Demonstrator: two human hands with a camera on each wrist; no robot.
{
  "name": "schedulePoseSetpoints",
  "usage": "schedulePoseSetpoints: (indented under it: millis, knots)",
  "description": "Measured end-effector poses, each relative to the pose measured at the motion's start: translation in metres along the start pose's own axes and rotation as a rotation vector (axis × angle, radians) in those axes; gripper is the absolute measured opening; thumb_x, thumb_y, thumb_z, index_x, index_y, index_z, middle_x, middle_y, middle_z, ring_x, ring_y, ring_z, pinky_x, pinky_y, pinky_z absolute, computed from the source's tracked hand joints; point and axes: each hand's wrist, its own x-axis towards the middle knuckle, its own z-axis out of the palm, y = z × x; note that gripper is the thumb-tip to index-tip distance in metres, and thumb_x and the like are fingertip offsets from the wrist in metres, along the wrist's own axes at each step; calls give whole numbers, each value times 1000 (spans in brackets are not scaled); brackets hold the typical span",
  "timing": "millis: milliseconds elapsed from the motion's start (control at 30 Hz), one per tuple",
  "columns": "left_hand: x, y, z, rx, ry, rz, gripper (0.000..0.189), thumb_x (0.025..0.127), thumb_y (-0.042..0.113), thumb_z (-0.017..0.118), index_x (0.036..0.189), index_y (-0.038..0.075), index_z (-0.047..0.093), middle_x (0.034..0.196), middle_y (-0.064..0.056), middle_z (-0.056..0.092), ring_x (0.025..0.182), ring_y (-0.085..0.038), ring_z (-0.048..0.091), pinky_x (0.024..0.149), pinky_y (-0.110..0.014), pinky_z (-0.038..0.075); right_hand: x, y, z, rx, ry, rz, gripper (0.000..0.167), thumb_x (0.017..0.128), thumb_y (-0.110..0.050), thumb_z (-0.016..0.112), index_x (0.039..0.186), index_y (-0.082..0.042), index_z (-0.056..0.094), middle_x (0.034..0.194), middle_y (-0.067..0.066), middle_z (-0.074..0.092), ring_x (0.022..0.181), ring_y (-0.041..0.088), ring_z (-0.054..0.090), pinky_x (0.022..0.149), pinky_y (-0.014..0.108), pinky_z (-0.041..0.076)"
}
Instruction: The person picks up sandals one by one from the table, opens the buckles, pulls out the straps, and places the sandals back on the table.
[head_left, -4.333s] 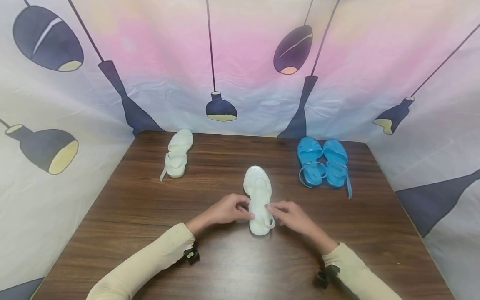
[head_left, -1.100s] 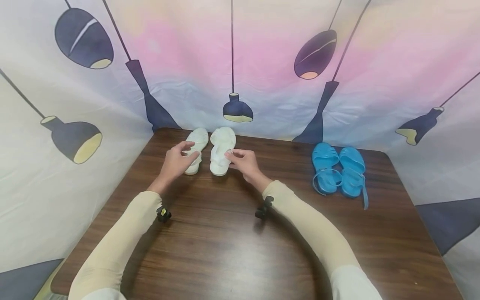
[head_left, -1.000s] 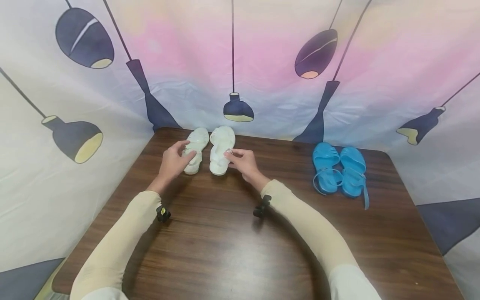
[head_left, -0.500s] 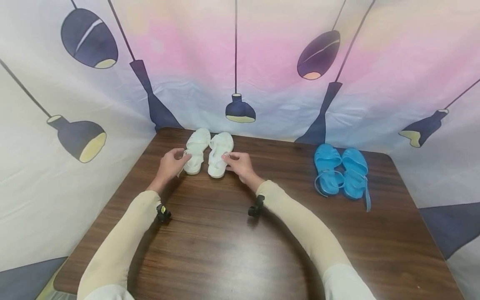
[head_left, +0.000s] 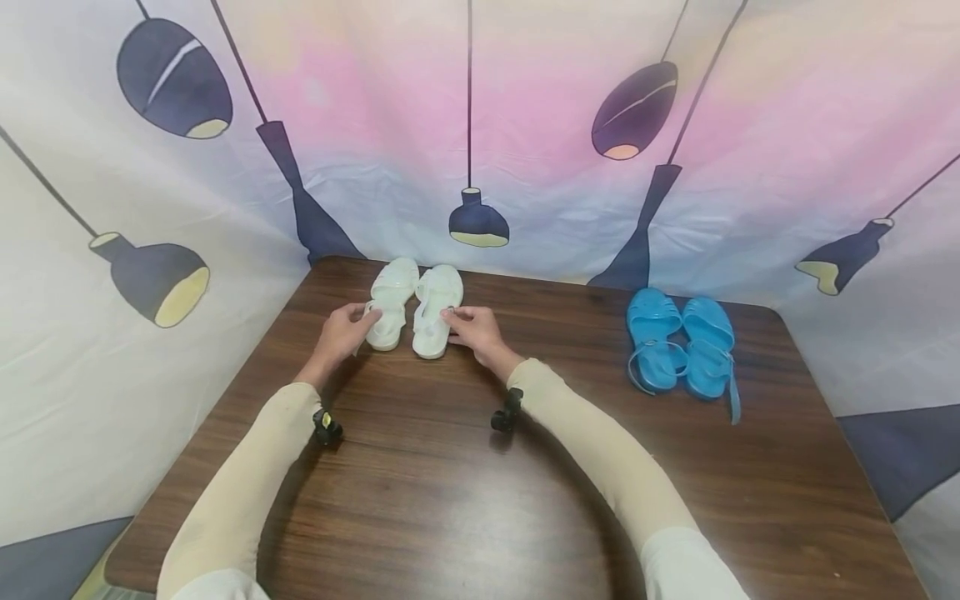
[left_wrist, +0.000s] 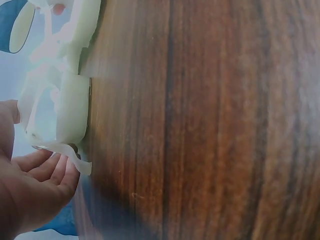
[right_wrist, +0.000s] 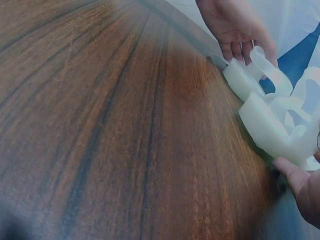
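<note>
Two white jelly sandals stand side by side at the table's back left in the head view, toes toward the backdrop. At the left sandal, my left hand grips the heel strap's outer side between thumb and fingers. In the left wrist view, a loose strap end hangs over those fingers. My right hand holds the right sandal by its outer side near the buckle, thumb on top. The right wrist view shows both heels, with a fingertip of the right hand against the nearer heel.
A pair of blue jelly sandals stands at the back right, one strap trailing toward the front. The brown wooden table meets a backdrop printed with lamps. Each wrist wears a small black camera.
The right white sandal has gone from the table's middle to beside the left one. Lately it has come slightly nearer to me and left. My left hand has closed on the left sandal.
</note>
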Motion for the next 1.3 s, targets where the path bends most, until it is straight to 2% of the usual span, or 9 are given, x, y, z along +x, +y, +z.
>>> schedulePoseSetpoints:
  millis: [267,400,667,967,1167,1300]
  knots:
    - [0,0,-1,-24,-9,-2,67,103,47,53,152,2,43,151,-28,45,138,-44,45,113,-57,38,-2,0,4,-56,31,11,38,99,-20,70,126,6,66,129,18,66,113,30,69,84,32,60]
    - [1,0,0,-30,-24,-12,70,103,52,50,152,2,42,154,-27,42,140,-44,42,114,-58,36,-3,-1,-1,-107,54,29,37,98,-25,71,123,2,70,128,16,67,115,28,68,85,33,60]
    - [6,-2,-1,-56,-26,-30,68,105,53,46,151,2,44,156,-25,41,144,-42,37,119,-57,28,-3,-7,-12,-115,17,23,39,96,-27,74,123,1,70,124,16,69,117,31,66,90,35,59]
    - [14,-3,-4,-167,-8,-82,60,104,42,55,142,-4,51,148,-26,48,131,-38,48,111,-49,40,-5,-10,-18,-141,21,-15,39,93,-29,77,120,-1,73,118,14,73,113,31,69,90,37,59]
    - [13,-1,-6,-220,-13,-79,59,106,40,54,142,-7,52,147,-26,50,125,-33,51,101,-38,45,-6,-13,-23,-131,25,-33,38,93,-27,77,121,0,72,120,15,72,116,34,67,93,40,58]
    - [14,-1,-6,-239,0,-81,58,106,38,53,143,-7,51,149,-26,49,129,-33,48,107,-41,42,-6,-14,-27,-122,28,-40,39,93,-25,77,122,0,71,121,16,72,117,36,66,93,40,58]
